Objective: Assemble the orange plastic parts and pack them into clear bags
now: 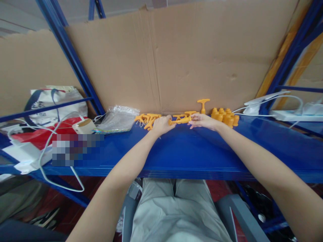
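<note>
My left hand [163,125] is closed around the handle end of an orange plastic piece whose slim shaft points right. My right hand [202,121] pinches the wider tubular end [185,120] of what looks like the same piece, so it lies level between both hands. Just left of my left hand lies a heap of orange plastic handles [146,118] with small metal chains. Behind my hands are more orange parts [190,113]. One T-handled orange piece [203,105] stands upright behind my right hand. Several orange ribbed cylinders [225,117] stand grouped to its right.
The blue shelf [181,154] is backed by a cardboard sheet [202,57]. Clear plastic bags [117,119] lie left of the heap. Further left are a white tote bag [58,102], a red bag [45,132] and white cables. A power strip [290,115] sits far right.
</note>
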Motion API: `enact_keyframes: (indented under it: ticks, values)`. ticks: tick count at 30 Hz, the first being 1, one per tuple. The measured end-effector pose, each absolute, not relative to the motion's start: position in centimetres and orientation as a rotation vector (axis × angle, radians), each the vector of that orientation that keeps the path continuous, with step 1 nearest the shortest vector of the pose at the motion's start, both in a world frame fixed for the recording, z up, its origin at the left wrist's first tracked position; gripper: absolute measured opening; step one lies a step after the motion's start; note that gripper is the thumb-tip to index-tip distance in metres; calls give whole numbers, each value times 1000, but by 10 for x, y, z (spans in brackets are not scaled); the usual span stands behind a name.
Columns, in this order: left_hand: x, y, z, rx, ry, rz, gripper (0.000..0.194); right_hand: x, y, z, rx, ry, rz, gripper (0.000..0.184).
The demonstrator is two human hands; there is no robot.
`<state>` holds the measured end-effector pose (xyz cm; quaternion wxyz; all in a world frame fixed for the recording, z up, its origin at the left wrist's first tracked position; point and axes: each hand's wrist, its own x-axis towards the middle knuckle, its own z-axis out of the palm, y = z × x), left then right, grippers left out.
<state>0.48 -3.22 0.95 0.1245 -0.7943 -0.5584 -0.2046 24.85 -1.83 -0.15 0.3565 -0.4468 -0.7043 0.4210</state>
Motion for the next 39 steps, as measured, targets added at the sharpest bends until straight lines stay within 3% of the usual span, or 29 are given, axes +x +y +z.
enact_keyframes:
  ticks: [10,16,22,27,31,39]
  values:
    - [1,-28,8,-2370,-1539,-672,38,248,-19,0,-1153,-1770,1095,43]
    - [-2,-26,7,-2379,-1469,-730,35,245,-25,4,-1154,-1811,1106,32]
    - [-4,-25,6,-2389,-1452,-762,35,241,-30,7,-1229,-1814,1064,42]
    - [-5,-25,7,-2393,-1478,-745,35,247,-24,3,-1147,-1857,1076,36]
    - [-5,-25,7,-2388,-1473,-723,35,253,-18,-3,-1075,-1849,1090,52]
    - [-7,-22,6,-2412,-1411,-746,33,251,-19,-1,-1115,-1827,1138,40]
